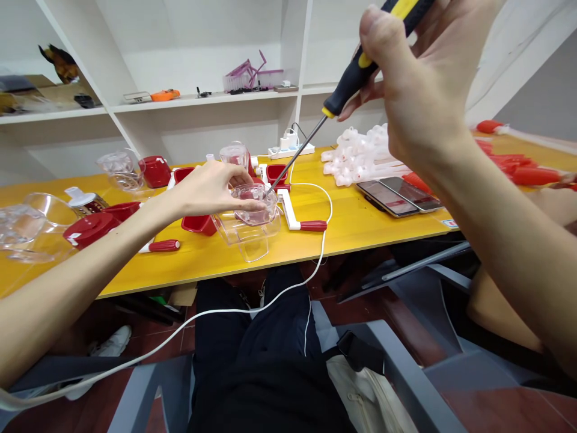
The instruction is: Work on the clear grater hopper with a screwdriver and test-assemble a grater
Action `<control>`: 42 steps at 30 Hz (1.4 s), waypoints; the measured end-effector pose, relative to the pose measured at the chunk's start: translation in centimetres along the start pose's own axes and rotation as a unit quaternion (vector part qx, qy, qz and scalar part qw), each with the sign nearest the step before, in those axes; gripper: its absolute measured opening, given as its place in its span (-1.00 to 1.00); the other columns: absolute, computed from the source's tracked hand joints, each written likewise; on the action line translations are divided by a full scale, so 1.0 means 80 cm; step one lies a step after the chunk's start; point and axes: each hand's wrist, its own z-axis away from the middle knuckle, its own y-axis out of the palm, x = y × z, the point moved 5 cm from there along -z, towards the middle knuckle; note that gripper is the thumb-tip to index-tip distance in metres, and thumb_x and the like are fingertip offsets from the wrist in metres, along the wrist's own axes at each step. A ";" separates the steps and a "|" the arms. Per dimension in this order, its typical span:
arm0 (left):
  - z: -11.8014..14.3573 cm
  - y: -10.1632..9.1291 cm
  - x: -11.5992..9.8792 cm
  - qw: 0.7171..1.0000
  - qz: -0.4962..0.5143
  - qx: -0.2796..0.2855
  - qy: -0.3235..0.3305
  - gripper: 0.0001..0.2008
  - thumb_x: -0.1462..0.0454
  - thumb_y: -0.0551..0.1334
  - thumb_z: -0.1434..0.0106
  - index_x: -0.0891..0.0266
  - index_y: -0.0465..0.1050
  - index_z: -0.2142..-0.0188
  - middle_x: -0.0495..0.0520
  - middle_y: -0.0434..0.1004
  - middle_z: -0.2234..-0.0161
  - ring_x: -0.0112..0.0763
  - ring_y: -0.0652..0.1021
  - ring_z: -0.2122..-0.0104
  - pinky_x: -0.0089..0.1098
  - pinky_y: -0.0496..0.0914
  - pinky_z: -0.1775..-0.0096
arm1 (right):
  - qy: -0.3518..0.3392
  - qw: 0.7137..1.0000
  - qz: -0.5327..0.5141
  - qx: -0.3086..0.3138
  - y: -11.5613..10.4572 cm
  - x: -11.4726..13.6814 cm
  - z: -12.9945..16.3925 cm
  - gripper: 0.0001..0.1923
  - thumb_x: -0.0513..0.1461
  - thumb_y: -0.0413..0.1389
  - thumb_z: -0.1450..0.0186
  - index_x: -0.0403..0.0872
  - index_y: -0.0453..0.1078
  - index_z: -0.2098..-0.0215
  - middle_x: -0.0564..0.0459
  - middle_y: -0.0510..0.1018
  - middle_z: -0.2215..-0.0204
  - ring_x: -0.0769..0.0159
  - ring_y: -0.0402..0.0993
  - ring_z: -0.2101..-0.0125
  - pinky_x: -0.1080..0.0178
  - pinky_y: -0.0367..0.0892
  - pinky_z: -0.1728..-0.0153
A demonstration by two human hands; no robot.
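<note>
In the head view my right hand (419, 78) is raised at the upper right, its fingers wrapped round the black and yellow handle of a screwdriver (349, 90). The screwdriver's long shaft slants down to the left, and its tip is at a clear plastic housing (255, 231) on the yellow table. Over the top of that housing my left hand (216, 189) is closed, thumb and fingers gripping its round upper part. Just right of the housing lies a white crank with a red handle (311, 225). The exact spot that the tip touches is too small to make out.
Red and clear plastic parts (92, 228) lie on the left of the yellow table (297, 249). Two phones (396, 195) and a heap of whitish plastic pieces (356, 156) are to the right. A white cable (331, 207) crosses the table near a power strip (291, 147).
</note>
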 end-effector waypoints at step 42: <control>0.007 0.005 -0.028 0.961 -0.253 -0.081 -0.072 -0.29 -0.32 0.11 -0.23 0.18 0.47 -0.03 0.19 0.66 0.22 0.07 0.64 0.17 -0.20 0.38 0.18 | 0.076 0.993 0.075 0.042 0.013 0.007 0.020 -0.42 0.04 0.04 -0.23 -0.08 -0.06 -0.03 0.11 0.33 0.01 0.94 0.17 0.43 0.60 0.32 0.56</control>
